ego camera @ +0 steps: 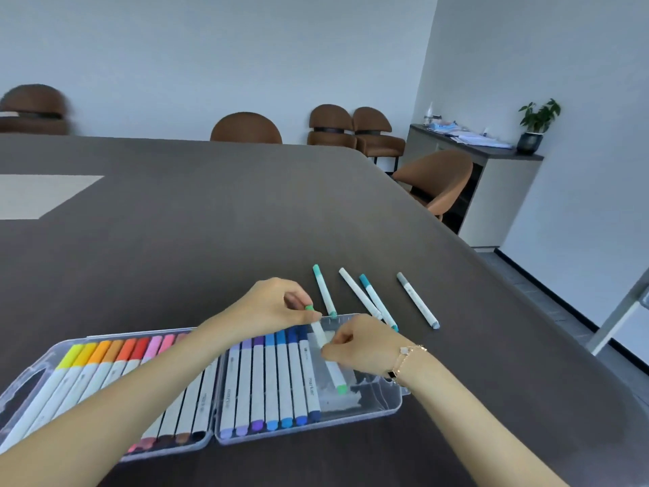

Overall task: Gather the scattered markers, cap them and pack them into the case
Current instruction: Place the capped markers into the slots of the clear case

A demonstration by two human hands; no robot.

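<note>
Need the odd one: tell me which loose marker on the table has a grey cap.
The grey-capped marker, lying farthest right; the other three are teal or white-ended.

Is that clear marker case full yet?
Not full. The marker case shows a bare gap at its right end, and four markers, like the grey-capped marker, lie outside on the table.

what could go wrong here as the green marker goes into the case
1. The left hand pinches the top cap and the right hand grips the barrel of the green marker, which sits tilted over the case; it may lie crooked across the empty slots rather than beside the dark blue marker.
2. Four loose markers lie just beyond the case, two of them crossed; a forearm sweep could roll them along the table.
</note>
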